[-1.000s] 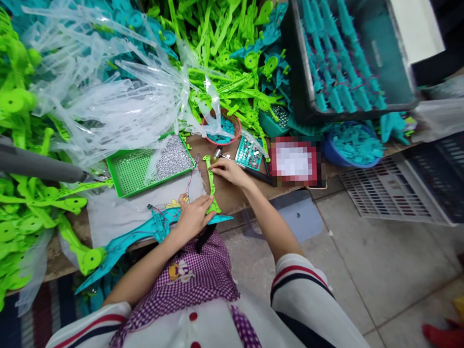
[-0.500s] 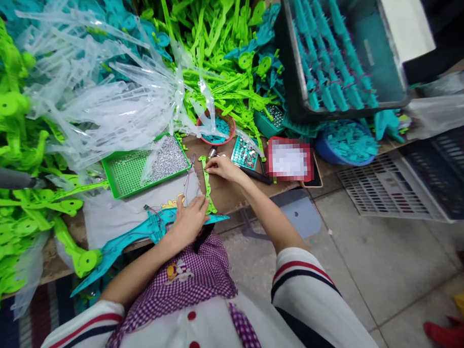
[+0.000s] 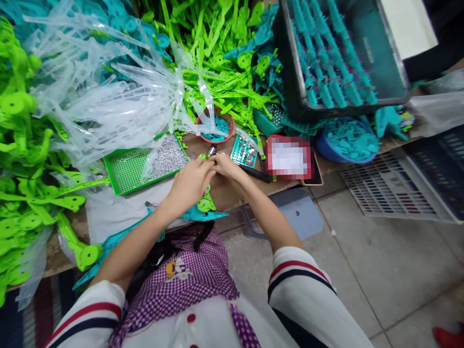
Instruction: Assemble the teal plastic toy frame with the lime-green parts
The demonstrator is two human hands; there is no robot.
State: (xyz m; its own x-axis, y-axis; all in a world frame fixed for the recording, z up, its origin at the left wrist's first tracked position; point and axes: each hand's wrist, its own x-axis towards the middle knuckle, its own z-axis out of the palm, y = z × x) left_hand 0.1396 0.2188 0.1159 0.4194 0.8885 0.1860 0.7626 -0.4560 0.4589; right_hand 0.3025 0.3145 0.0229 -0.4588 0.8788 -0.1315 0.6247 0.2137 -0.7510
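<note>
My left hand (image 3: 189, 183) and my right hand (image 3: 224, 166) meet over a long lime green plastic part (image 3: 206, 200) lying on the workbench (image 3: 232, 191). Both hands pinch its far end, near a small metal tool tip (image 3: 211, 151). The part's round near end shows below my left hand. A teal plastic part (image 3: 203, 215) lies under it at the bench edge, stretching left. What the fingertips grip is hidden.
A green tray of small silver screws (image 3: 148, 164) sits left of my hands. Beyond lie a red bowl (image 3: 216, 126), a small teal tray (image 3: 246, 153), clear plastic sleeves (image 3: 100, 97), heaps of green parts (image 3: 21, 151) and a dark crate of teal parts (image 3: 337, 48). Tiled floor lies to the right.
My left hand has moved up from the green part's near end to its far end, joining my right hand. The right hand has stayed put.
</note>
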